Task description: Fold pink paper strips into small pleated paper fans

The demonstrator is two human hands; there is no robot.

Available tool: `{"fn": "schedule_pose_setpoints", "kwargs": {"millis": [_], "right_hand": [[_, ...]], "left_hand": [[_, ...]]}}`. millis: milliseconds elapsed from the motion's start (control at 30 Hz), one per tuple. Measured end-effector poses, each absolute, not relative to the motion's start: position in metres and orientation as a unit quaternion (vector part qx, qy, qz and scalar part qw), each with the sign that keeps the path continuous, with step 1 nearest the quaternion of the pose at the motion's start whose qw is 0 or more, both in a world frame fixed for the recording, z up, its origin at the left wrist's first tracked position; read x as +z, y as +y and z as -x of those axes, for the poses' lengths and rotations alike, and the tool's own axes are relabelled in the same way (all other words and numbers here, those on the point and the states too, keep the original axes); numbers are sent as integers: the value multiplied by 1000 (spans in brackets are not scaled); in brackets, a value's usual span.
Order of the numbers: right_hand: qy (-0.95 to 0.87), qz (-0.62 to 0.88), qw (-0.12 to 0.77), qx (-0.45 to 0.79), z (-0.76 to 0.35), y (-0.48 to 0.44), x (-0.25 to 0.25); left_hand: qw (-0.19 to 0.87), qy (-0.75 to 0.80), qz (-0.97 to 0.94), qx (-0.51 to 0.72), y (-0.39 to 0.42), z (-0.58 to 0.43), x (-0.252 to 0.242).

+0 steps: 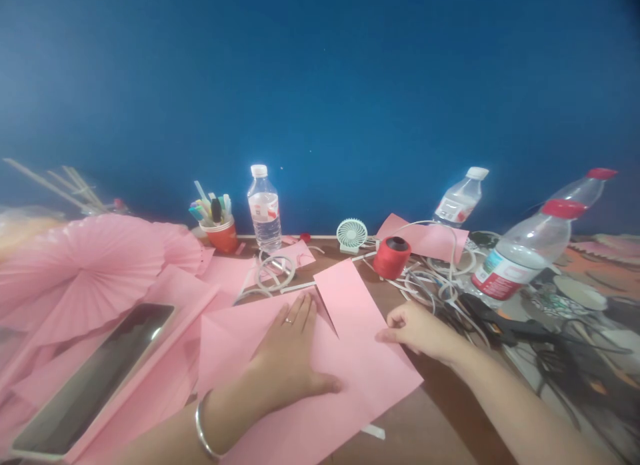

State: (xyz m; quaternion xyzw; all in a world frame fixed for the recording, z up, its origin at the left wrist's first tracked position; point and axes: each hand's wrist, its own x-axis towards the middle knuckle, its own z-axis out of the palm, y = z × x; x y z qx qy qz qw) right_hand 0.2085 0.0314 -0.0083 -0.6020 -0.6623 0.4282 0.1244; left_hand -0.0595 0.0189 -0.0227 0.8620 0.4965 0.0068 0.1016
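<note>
A large sheet of pink paper [240,331] lies on the brown table in front of me. My left hand [290,351] presses flat on it, fingers stretched out and thumb apart. At the sheet's right side a pink paper flap [350,298] angles up and away, with a narrow dark gap between it and the main part. Whether the flap is folded, cut or a separate piece, I cannot tell. My right hand [413,328] is closed at the flap's right edge, its thumb on the paper and its other fingers curled.
Pleated pink paper fans [85,271] and a phone [95,378] lie at left. Behind stand a red cup of pens [220,237], a water bottle [265,215], a small fan [351,235] and a red thread spool [391,258]. Cables [450,288] and a red-capped bottle [525,255] crowd the right.
</note>
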Motion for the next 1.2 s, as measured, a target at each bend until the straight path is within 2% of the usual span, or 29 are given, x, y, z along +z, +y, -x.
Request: {"fn": "schedule_pose_setpoints", "kwargs": {"millis": [367,500,733,1200], "right_hand": [[-651,585,151,460,-212,30,-9],[-651,591,117,462,-215,29,-7],[-648,542,18,535,-215,24,10],[-632,521,36,573,-225,27,7]], "left_hand": [[115,498,-860,2,18,60,-23],[105,491,-865,19,20,59,-21],[72,493,-866,42,11,56,-24],[105,494,-863,20,3,53,-14]]}}
